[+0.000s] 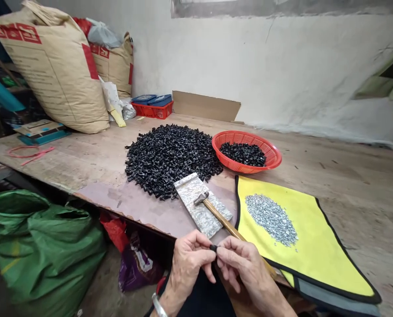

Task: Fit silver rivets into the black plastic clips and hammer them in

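My left hand (191,259) and my right hand (240,262) meet at the table's front edge, both pinching one small black plastic part (213,248) between fingertips and thumbs. Most of that part is covered by the fingers. Just beyond them lies a speckled stone slab (192,200), with a hammer (216,212) resting across it, its wooden handle running toward my right hand. A large heap of small black plastic parts (173,154) spreads behind the slab. Small silvery metal pieces (270,218) are piled on a yellow cloth (325,246) to the right.
A red plastic basket (275,160) holding more black parts stands beside the heap. Farther back are a red crate (153,112) with blue lids, a cardboard strip (206,107) and large paper sacks (54,70). A green sack (47,251) stands below the table at left.
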Tool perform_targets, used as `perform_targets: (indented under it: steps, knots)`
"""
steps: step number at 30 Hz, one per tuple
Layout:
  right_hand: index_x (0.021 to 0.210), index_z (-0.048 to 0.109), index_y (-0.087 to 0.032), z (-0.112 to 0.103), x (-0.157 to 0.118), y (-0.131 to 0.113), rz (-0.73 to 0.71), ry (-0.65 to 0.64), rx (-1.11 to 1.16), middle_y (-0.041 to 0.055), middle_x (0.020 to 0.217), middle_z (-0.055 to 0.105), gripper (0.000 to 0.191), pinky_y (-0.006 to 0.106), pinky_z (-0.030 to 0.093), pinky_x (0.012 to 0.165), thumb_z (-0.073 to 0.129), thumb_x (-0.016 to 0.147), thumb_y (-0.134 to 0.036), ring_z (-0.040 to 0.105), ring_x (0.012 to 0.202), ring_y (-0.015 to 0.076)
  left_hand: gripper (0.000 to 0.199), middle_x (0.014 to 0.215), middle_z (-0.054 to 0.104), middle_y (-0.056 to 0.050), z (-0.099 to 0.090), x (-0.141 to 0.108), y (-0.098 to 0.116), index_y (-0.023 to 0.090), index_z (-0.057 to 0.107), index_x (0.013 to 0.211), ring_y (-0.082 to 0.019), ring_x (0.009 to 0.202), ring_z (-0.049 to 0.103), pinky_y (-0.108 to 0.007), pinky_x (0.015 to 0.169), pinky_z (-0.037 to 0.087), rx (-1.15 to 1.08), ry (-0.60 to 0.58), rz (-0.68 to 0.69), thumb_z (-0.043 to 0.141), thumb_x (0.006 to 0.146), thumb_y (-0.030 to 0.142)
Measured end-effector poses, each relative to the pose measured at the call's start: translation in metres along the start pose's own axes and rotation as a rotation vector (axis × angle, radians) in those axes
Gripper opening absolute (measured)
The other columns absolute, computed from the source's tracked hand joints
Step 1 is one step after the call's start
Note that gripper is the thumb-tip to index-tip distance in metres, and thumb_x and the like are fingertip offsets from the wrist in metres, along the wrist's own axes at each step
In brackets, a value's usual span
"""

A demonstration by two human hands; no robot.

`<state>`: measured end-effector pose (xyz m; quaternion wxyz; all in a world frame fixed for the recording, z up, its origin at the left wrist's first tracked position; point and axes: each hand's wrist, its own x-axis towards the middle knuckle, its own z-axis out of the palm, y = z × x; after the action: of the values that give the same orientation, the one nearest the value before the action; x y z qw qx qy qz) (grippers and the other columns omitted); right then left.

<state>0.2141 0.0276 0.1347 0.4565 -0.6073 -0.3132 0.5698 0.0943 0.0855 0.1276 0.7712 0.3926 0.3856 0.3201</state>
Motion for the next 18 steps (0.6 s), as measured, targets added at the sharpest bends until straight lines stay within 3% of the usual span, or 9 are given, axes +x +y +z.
perform_targets:
  steps: [2,4,6,8,10,13,15,18]
  knots:
    - [0.06,0.052,-0.015,-0.01,0.01,-0.015,-0.015,-0.061,-0.016,-0.0032,0.042,0.051,0.024,0.018,0.019,0.033,0.058,0.074,-0.034,0.035,0.029,0.0047,0.012,0.047,0.06,0.002,0.001,0.0,-0.001,0.014,0.057,0.067,-0.012,0.029,0.05,-0.022,0.031,0.041,-0.052,-0.002,0.04,0.064,0.058,0.015]
    - [0.057,0.052,-0.015,-0.028,0.026,-0.043,-0.087,-0.024,-0.049,-0.0031,0.04,0.049,0.023,0.019,0.02,0.032,0.059,0.072,-0.031,0.033,0.029,0.0048,0.025,0.053,0.061,0.003,0.001,0.002,0.001,0.014,0.06,0.084,-0.012,0.031,0.051,-0.024,0.033,0.044,-0.09,0.024,0.097,0.066,0.06,0.018]
    - [0.058,0.054,-0.015,-0.051,0.047,-0.078,-0.262,0.216,-0.066,-0.0022,0.042,0.051,0.021,0.021,0.027,0.035,0.066,0.066,-0.03,0.039,0.033,0.0067,0.034,0.057,0.06,0.004,-0.003,0.004,0.002,0.015,0.059,0.094,-0.012,0.032,0.052,-0.025,0.034,0.045,-0.074,0.075,0.138,0.067,0.061,0.021]
    - [0.073,0.056,-0.016,-0.072,0.066,-0.108,-0.339,0.367,-0.015,0.0007,0.057,0.059,0.021,0.02,0.032,0.038,0.058,0.072,-0.037,0.049,0.043,0.0089,0.026,0.054,0.058,0.004,-0.012,0.007,0.004,0.015,0.06,0.085,-0.011,0.032,0.05,-0.023,0.034,0.042,0.022,0.156,0.148,0.067,0.061,0.023]
    - [0.077,0.056,-0.015,-0.084,0.077,-0.12,-0.366,0.548,-0.019,0.0038,0.064,0.06,0.026,0.024,0.037,0.04,0.055,0.075,-0.042,0.052,0.048,0.011,0.015,0.05,0.056,0.004,-0.028,0.012,0.006,0.015,0.061,0.073,-0.01,0.031,0.048,-0.021,0.034,0.038,0.172,0.296,0.157,0.066,0.061,0.023]
    - [0.072,0.059,-0.015,-0.087,0.073,-0.102,-0.367,0.629,-0.115,0.0023,0.057,0.058,0.024,0.025,0.036,0.04,0.067,0.064,-0.036,0.048,0.044,0.011,0.008,0.053,0.058,0.003,-0.058,0.026,0.017,0.018,0.063,0.07,-0.01,0.036,0.049,-0.021,0.037,0.037,0.437,0.528,0.238,0.062,0.064,0.023]
    - [0.068,0.063,-0.016,-0.09,0.062,-0.077,-0.325,0.705,-0.422,0.0025,0.051,0.056,0.022,0.028,0.037,0.043,0.066,0.065,-0.037,0.047,0.043,0.0124,0.006,0.06,0.062,0.002,-0.074,0.039,0.03,0.019,0.064,0.069,-0.012,0.047,0.055,-0.021,0.046,0.041,0.602,0.59,0.32,0.061,0.065,0.022]
    - [0.072,0.071,-0.018,-0.111,0.049,-0.041,-0.253,0.836,-1.035,0.0114,0.07,0.067,0.018,0.034,0.035,0.049,0.064,0.065,-0.033,0.053,0.051,0.0175,0.008,0.075,0.067,0.0,-0.086,0.061,0.048,0.02,0.065,0.076,-0.015,0.069,0.06,-0.023,0.063,0.044,0.889,0.553,0.457,0.059,0.071,0.02]
